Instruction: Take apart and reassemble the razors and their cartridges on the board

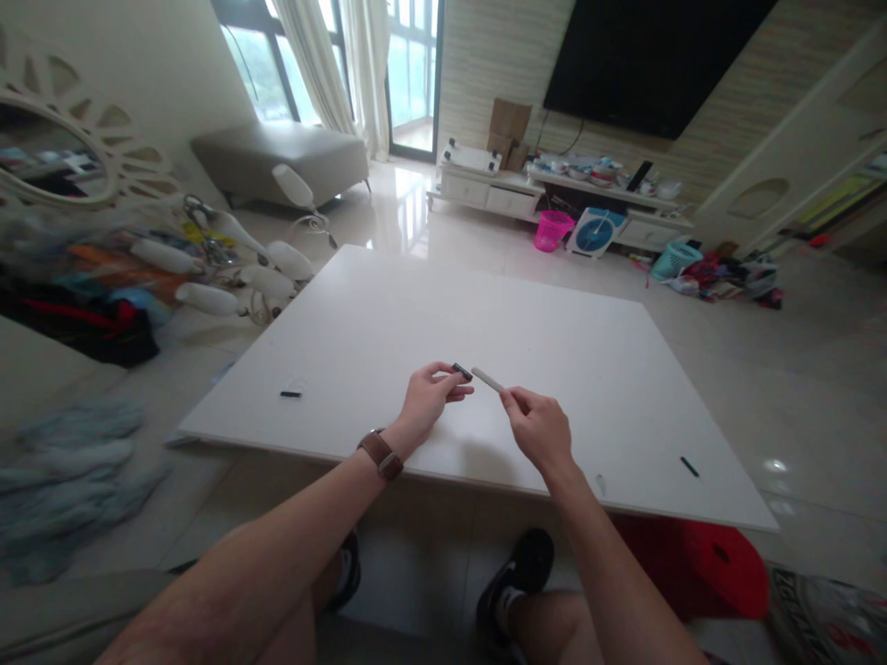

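We see a small, dark, oblong block and a slim, flat, round-ended grey stick, tip near the block, above the smooth white table. The left hand pinches the block, lower fingers loosely extended; the right hand, fingers curled, pinches the stick's near end.

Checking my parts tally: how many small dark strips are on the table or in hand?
3: one strip in the left hand, a second strip toward the left of the table, a third strip near its right edge. Others may be hidden.
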### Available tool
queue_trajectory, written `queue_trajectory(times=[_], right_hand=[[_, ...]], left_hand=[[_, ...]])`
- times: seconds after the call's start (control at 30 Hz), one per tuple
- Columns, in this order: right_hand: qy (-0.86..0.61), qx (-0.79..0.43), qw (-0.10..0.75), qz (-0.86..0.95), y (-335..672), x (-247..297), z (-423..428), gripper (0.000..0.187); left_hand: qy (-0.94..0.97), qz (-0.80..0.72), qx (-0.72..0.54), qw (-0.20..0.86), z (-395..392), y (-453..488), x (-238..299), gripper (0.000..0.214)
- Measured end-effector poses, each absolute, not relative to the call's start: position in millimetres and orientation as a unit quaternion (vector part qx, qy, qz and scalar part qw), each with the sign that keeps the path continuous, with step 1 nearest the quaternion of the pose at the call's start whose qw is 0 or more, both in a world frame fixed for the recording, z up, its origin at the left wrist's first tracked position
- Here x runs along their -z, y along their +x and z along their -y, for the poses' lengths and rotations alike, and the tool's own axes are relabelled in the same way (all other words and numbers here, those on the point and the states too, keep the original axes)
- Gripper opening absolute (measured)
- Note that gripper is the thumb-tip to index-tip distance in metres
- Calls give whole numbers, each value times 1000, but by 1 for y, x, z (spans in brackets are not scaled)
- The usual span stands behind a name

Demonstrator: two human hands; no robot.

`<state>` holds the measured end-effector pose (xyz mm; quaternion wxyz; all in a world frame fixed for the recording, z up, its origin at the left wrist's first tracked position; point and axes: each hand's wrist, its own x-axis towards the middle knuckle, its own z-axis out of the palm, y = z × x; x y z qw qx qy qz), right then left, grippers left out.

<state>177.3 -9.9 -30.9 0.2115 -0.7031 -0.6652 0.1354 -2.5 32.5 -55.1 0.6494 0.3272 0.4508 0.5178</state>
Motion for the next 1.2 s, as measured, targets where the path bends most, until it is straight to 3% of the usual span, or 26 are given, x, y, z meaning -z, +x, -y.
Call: queue_trajectory(times=[0.43,1.2], right_hand=[[-684,-147,214,682,177,33,8,38],[-671,-174,199,693,180,33,9,41]], left_hand=[[352,-438,-527,637,-34,-2,56,29],[413,-478,-509,585,-37,-5,54,21]])
